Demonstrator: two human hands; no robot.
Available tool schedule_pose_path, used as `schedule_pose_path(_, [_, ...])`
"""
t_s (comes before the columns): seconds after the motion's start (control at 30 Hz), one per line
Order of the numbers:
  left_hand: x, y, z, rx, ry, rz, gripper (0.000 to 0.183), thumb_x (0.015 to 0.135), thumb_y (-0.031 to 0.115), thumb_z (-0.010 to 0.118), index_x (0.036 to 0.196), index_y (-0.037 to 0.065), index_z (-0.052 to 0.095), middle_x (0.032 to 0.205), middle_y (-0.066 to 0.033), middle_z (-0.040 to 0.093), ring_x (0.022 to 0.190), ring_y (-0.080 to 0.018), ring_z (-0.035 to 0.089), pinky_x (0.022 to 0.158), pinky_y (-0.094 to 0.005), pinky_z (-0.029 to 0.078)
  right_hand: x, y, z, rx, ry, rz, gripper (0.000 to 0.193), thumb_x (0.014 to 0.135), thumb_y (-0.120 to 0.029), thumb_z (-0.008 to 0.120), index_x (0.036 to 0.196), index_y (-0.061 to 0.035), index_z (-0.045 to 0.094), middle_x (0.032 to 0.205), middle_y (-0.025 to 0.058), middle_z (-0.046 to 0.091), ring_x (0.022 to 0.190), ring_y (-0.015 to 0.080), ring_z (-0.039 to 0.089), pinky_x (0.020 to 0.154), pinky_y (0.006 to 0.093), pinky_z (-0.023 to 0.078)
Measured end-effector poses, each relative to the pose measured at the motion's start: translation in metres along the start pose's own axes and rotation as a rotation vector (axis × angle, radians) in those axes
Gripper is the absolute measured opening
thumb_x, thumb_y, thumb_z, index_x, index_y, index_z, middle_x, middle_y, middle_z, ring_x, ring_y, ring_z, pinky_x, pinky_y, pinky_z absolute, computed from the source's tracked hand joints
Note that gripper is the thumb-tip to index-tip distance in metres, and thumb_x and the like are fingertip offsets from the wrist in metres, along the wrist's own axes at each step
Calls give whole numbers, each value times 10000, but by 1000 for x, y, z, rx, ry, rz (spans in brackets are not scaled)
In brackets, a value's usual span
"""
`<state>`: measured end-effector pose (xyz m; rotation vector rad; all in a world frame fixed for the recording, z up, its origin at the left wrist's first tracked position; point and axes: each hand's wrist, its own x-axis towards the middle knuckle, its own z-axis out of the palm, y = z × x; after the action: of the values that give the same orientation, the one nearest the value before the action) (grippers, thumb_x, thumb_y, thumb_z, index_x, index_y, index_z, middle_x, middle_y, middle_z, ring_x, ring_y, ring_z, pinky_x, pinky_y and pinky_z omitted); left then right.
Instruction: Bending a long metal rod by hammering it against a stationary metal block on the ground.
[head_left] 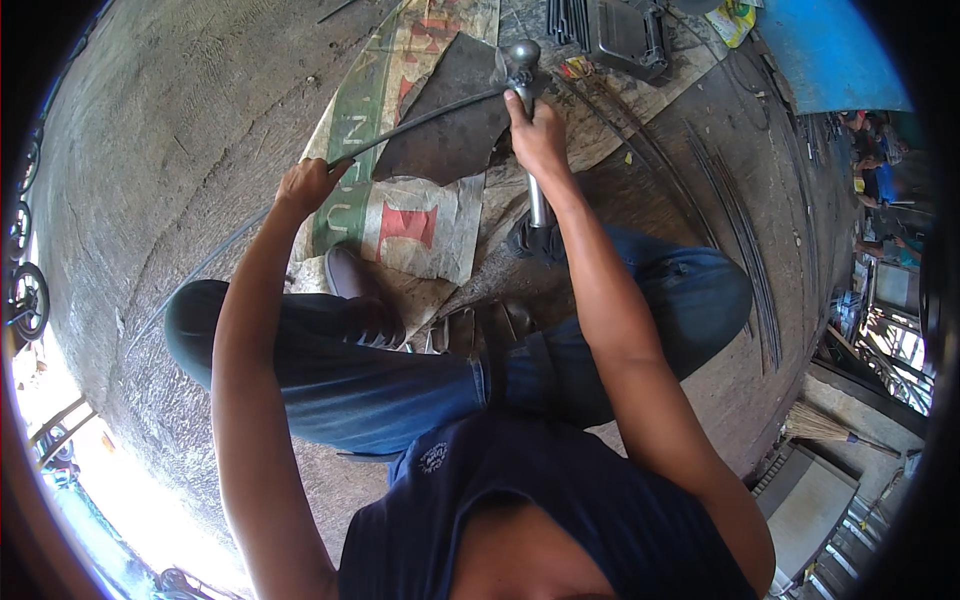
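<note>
My left hand (308,187) is closed round a long thin metal rod (425,118), which slants from beyond my left knee up to the right. The rod's far end reaches the hammer head, and I cannot tell whether they touch. In my right hand (538,135) is a ball-peen hammer (523,55), its rounded head pointing away from me. The hammer's shiny tubular handle (537,200) shows below the hand. Beneath the rod and hammer lies a dark, irregular metal sheet (440,140), on a flattened sack (350,215) with green and red print.
My crossed legs in jeans (400,395) frame the work spot. A dark metal case (625,40) stands far right beside a bundle of rods (568,22). More long rods (740,240) lie to the right. A broom (825,425) and a blue sheet (835,55) are at the right.
</note>
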<state>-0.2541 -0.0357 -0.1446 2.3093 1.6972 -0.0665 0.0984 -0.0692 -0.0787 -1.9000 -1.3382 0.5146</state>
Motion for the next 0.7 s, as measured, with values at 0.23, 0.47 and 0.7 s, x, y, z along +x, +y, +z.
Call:
schedule_pose_path(0.23, [4,4,8,-15,-9,9,675,882,601,459,716,-28,639,755,-258,637,762,-406,644,682,-483,508,14,20,2,59,-78,133,507,881,-473,554,743,13,598,711,231,626,716,413,632,652,480,467])
schedule_pose_path(0.47, [-6,-6,-4,-39,-27,-37,648,879,575,493,714,-35,637,718,-257,625,708,-411,638,655,-479,509,6,-104,-61,601,204,-241,341,955,-338,509,771,-52,525,547,-4,498,429,88,473,360,244,371])
schedule_pose_path(0.7, [-10,-15,18,11,109,68,542,895,483,536,677,-8,612,697,-255,609,679,-405,626,589,-480,496,-8,3,6,-120,-17,57,499,923,-423,505,811,51,616,704,274,613,696,445,616,640,505,449])
